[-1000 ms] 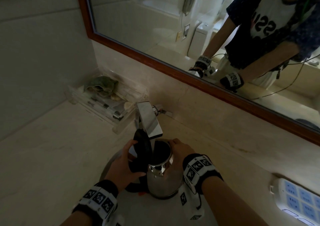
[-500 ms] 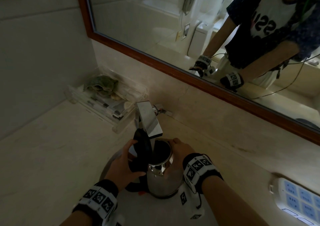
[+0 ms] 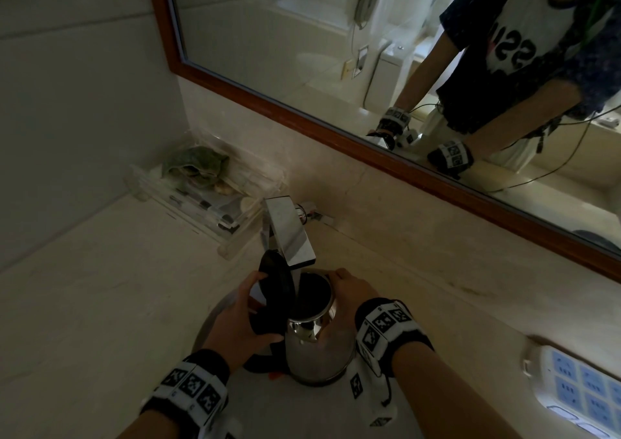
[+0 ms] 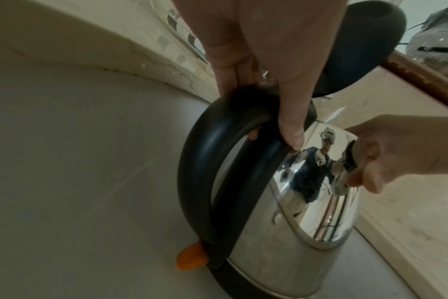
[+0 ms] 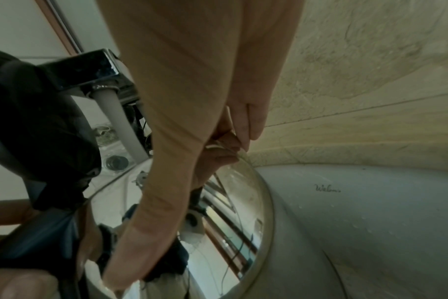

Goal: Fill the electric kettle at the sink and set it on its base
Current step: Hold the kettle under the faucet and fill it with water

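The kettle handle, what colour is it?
Black. The handle, gripped by the left hand, shows best in the left wrist view.

— What sort of room is this?

— A bathroom, maybe a hotel's. A wood-framed mirror (image 3: 369, 52) hangs over a marble counter (image 3: 100, 304) with a white basin (image 5: 371, 202) and chrome tap (image 3: 289, 233).

— Anything else?

— A clear tray (image 3: 201, 200) of toiletries at the far left, and the mirror shows a bathtub and a toilet.
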The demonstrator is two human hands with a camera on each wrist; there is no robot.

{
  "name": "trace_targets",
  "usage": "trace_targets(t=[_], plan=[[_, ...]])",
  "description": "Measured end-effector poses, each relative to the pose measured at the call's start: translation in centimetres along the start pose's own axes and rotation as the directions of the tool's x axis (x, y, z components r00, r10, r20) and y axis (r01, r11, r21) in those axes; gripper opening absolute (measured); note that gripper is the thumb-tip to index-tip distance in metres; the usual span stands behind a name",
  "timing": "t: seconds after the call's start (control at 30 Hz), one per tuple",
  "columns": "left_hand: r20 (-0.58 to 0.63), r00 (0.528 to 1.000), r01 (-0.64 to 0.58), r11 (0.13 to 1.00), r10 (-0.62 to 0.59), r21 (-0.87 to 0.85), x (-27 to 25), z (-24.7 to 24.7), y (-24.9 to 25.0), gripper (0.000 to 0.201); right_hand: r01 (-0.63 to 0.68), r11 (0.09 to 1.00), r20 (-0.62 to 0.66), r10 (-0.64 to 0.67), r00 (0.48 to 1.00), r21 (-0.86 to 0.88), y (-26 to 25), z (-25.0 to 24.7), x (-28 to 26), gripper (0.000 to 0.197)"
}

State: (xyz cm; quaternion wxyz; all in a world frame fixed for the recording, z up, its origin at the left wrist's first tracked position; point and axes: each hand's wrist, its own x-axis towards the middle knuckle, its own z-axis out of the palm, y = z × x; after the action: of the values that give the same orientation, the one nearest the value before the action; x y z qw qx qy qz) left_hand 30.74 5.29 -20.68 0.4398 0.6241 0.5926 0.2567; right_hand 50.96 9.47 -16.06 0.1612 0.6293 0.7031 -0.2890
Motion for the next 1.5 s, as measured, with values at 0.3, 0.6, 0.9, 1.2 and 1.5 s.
trace_targets(t=[0.3,0.6,0.9,1.2,1.5], plan=[[-0.004,1.000,0.009,1.000,-0.009,0.003,0.07,0.24,-0.15,0.098,-0.002,1.000,0.003,0.002,1.000,0.003,0.06,0.03,0.02,0.105],[0.012,1.000,0.000,1.000,0.000,-0.029,-0.14,0.07,0.06,0.094,0.001,1.000,-0.013,-0.001,1.000,-0.004,0.04,-0.03,0.05,0.101],[0.015,1.000,-0.001,1.000,0.001,-0.024,-0.27,0.06,0.22,0.097,0.004,1.000,0.007,-0.004,1.000,0.015,0.16,0.04,-0.06,0.108],[-0.015,1.000,-0.001,1.000,0.001,-0.019,-0.15,0.08,0.06,0.096,-0.004,1.000,-0.004,0.004,1.000,0.012,0.03,0.13,0.02,0.109],[0.003,1.000,0.018,1.000,-0.018,-0.021,-0.14,0.07,-0.02,0.100,-0.005,1.000,0.007,0.005,1.000,-0.004,-0.14,-0.13,-0.20,0.107]])
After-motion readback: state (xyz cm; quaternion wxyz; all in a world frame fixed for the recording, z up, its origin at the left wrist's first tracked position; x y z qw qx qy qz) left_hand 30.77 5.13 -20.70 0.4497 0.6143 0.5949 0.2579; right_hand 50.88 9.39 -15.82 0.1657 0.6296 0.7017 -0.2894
